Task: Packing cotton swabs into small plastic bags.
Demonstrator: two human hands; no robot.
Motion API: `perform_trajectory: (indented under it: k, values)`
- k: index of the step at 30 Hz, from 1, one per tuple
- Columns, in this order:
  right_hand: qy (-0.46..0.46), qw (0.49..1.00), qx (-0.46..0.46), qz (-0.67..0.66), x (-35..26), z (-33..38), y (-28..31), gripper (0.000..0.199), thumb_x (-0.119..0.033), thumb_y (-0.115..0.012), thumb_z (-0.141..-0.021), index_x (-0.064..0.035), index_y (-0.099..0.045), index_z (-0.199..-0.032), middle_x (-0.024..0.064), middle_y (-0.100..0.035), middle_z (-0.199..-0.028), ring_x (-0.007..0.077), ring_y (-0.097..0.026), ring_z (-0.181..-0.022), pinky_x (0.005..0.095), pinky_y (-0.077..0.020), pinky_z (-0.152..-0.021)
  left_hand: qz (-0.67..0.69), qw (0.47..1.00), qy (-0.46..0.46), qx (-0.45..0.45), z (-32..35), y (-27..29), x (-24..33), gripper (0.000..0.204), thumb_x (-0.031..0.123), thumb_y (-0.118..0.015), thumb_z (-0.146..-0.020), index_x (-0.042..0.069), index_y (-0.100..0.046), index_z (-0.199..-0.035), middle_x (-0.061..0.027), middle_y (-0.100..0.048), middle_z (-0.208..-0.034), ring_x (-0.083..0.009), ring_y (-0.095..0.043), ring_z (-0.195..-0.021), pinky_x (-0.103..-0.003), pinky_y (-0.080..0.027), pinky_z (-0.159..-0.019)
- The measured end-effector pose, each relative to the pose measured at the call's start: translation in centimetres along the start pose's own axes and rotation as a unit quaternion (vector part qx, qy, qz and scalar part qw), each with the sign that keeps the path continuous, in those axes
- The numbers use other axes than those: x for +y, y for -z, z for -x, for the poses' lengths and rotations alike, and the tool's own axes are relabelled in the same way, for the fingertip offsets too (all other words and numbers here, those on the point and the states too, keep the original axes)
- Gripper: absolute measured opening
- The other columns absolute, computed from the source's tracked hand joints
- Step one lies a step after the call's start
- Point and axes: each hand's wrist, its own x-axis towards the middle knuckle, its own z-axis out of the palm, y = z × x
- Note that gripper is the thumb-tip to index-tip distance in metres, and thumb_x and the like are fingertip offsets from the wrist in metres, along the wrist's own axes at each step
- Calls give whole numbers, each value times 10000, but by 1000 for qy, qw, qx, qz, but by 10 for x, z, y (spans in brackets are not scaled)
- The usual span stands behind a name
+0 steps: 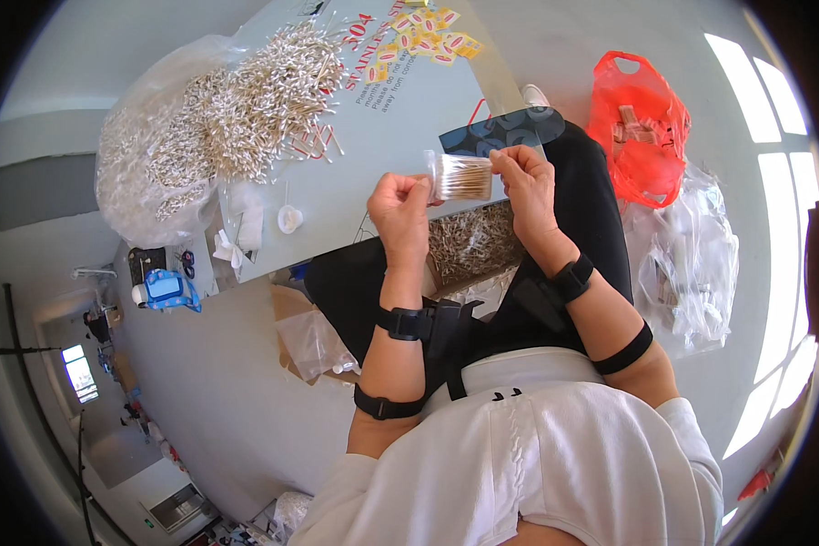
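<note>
My left hand [402, 214] and right hand [530, 187] — both pinched nearly closed on the swab bag [465, 177], by the table [337, 196] edge nearest me; a loosened pinch could spill it.

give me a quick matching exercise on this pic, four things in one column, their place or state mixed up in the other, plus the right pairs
Things:
1. swab packet
2. carrier bag
3. loose swabs
4. yellow-and-white pieces

Place or state:
A. heaped on the table, beside and partly in a clear bag
B. red, beyond the person's right leg
C. scattered near the picture's top edge
D. between the left hand and right hand

Right pairs: 1-D, 2-B, 3-A, 4-C
</note>
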Motion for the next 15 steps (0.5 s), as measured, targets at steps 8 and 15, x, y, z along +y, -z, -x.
perform_trajectory:
  k: [8, 15]
  values:
    - [-182, 954, -132, -201, 1, 3, 15, 286, -219, -609, -878, -40, -608, -1101, -15, -624, -889, 53, -505, -760, 197, -399, -627, 155, 985, 78, -4, 2, 15, 13, 90, -43, -545, -833, -2, -512, -760, -113, -594, -779, -205, -601, -679, -359, -543, -614]
    - [-61, 952, -244, -176, -19, 10, 7, 431, -57, -645, -815, -67, -543, -1234, 6, -631, -1031, 46, -556, -840, 193, -438, -664, 160, 984, 72, -18, 4, 17, 15, 87, -65, -539, -820, 18, -523, -798, -91, -599, -790, -184, -598, -680, -334, -534, -606]
